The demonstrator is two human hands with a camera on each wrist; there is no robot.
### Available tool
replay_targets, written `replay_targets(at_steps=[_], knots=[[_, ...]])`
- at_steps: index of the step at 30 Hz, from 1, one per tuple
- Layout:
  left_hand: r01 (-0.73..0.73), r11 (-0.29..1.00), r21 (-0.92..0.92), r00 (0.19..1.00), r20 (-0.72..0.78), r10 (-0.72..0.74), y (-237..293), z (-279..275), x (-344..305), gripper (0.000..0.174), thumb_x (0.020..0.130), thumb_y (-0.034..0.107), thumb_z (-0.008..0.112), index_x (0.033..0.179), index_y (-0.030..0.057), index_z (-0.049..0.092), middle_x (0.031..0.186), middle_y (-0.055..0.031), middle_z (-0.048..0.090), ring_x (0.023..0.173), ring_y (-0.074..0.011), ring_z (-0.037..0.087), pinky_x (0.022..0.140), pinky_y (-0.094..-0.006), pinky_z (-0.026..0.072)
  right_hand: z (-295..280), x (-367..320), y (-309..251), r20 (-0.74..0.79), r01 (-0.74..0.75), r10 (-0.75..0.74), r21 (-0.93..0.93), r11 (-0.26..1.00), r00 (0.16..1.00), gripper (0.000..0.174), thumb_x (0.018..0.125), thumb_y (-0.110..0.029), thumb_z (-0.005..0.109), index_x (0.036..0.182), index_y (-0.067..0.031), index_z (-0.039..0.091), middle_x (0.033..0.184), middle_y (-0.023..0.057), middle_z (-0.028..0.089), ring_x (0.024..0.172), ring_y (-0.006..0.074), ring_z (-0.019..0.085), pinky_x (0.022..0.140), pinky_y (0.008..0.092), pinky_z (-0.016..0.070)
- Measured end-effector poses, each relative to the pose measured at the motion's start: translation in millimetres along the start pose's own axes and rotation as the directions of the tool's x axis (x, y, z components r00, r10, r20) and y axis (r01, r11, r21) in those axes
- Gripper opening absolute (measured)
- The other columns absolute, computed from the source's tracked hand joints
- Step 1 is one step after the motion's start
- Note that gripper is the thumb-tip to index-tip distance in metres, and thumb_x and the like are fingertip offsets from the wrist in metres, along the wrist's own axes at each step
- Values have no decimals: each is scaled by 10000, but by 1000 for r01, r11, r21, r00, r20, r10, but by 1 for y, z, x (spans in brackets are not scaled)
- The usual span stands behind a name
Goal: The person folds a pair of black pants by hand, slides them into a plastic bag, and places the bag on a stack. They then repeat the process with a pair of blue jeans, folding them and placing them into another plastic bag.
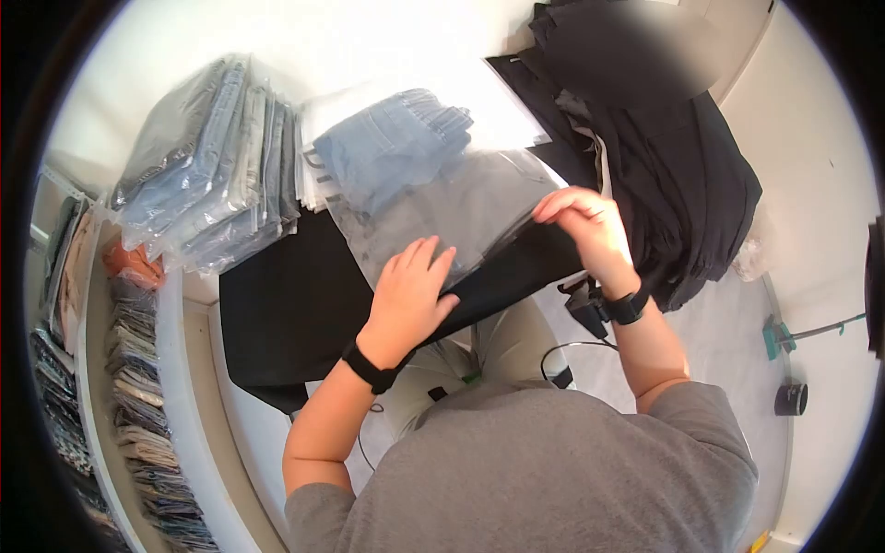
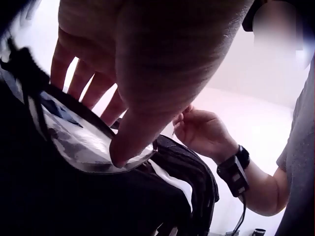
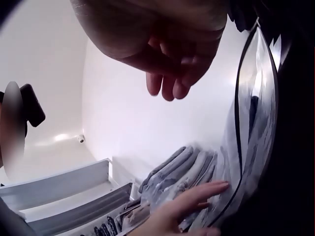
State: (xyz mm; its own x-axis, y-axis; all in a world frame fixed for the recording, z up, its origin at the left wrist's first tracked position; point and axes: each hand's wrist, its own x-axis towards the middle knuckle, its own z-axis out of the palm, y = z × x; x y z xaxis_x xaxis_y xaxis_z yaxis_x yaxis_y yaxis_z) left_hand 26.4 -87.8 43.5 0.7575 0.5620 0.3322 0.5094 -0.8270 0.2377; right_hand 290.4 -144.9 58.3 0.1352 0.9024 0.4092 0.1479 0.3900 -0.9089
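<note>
A frosted grey plastic zip bag [image 1: 470, 198] lies on a black-covered surface, its dark-edged mouth facing the person and gaping. My left hand [image 1: 410, 300] is spread over the bag's near left part, fingers straight. In the left wrist view, the left thumb [image 2: 120, 152] overlaps the mouth's near edge. Folded light blue denim [image 1: 396, 143] rests across the bag's far left part. Close over the bag's right corner is my right hand [image 1: 590, 230], fingers bent loosely with the thumb near them. The right wrist view shows nothing held in its fingers [image 3: 168, 91].
At the far left, bagged folded jeans [image 1: 207, 166] stand in a tall stack beside white bags. A heap of black garments [image 1: 673, 184] lies at the right. Shelves of folded clothes [image 1: 143, 396] run along the left; a black cup [image 1: 791, 400] is on the right.
</note>
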Motion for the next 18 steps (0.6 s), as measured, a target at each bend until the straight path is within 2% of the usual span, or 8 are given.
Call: replay_targets(at_steps=[2, 5, 6, 11, 13, 15, 17, 18], knots=[[30, 999, 21, 997, -68, -29, -7, 15, 1, 399, 699, 140, 725, 1067, 54, 596, 1115, -119, 566, 1051, -301, 530, 859, -390, 450, 15, -11, 0, 103, -54, 57, -24, 998, 993, 196, 803, 104, 460, 831, 28, 638, 892, 78, 669, 861, 138, 614, 816, 254, 472], [145, 988, -56, 989, 2, -145, -12, 9, 1, 260, 718, 118, 703, 962, 51, 640, 949, -82, 594, 934, -269, 554, 796, -375, 464, 27, -16, 9, 133, -148, 152, -34, 988, 979, 197, 800, 88, 470, 855, 35, 652, 890, 75, 677, 863, 131, 620, 817, 251, 476], [107, 992, -63, 987, -111, -113, -12, 9, 1, 129, 742, 94, 683, 852, 37, 644, 811, -81, 581, 780, -267, 562, 698, -372, 461, 30, -16, 13, 150, -217, 218, -27, 976, 964, 211, 810, 88, 466, 877, 32, 659, 917, 81, 674, 870, 132, 614, 825, 249, 470], [215, 962, -170, 931, -261, -254, -2, -1, 2, 93, 779, 99, 656, 789, 46, 579, 765, -79, 539, 699, -279, 564, 604, -375, 467, 55, -8, 21, 237, -304, 322, -110, 946, 917, 221, 838, 37, 470, 936, 37, 668, 933, 79, 677, 873, 112, 601, 835, 237, 465], [238, 954, -182, 899, -330, -287, 4, -4, 4, 96, 786, 95, 649, 781, 48, 565, 755, -85, 529, 676, -284, 560, 582, -378, 459, 73, 7, 23, 258, -370, 378, -79, 926, 889, 250, 854, 14, 477, 1052, 26, 628, 1045, 107, 644, 956, 139, 588, 868, 255, 459], [122, 983, -134, 899, -404, -167, 9, -5, 5, 85, 788, 86, 643, 796, 54, 564, 752, -83, 527, 683, -278, 561, 569, -371, 458, 94, 31, 37, 174, -509, 494, 497, 703, 852, 252, 888, -31, 507, 1128, 23, 559, 1144, 120, 576, 1044, 176, 555, 900, 272, 451], [103, 986, -128, 900, -409, -148, 12, -7, 6, 88, 787, 84, 644, 793, 51, 562, 755, -87, 527, 686, -283, 561, 574, -374, 458, 95, 72, 102, 325, -499, 382, 642, 582, 865, 276, 888, -84, 578, 1134, 22, 513, 1189, 120, 520, 1092, 211, 528, 927, 300, 447], [89, 984, -153, 900, -411, -145, 14, -9, 7, 88, 787, 84, 644, 795, 52, 562, 754, -88, 527, 686, -285, 561, 574, -374, 458, 99, 90, 127, 318, -515, 445, 732, 446, 837, 266, 856, -88, 640, 1078, 9, 532, 1087, 106, 563, 1064, 215, 543, 921, 313, 452]])
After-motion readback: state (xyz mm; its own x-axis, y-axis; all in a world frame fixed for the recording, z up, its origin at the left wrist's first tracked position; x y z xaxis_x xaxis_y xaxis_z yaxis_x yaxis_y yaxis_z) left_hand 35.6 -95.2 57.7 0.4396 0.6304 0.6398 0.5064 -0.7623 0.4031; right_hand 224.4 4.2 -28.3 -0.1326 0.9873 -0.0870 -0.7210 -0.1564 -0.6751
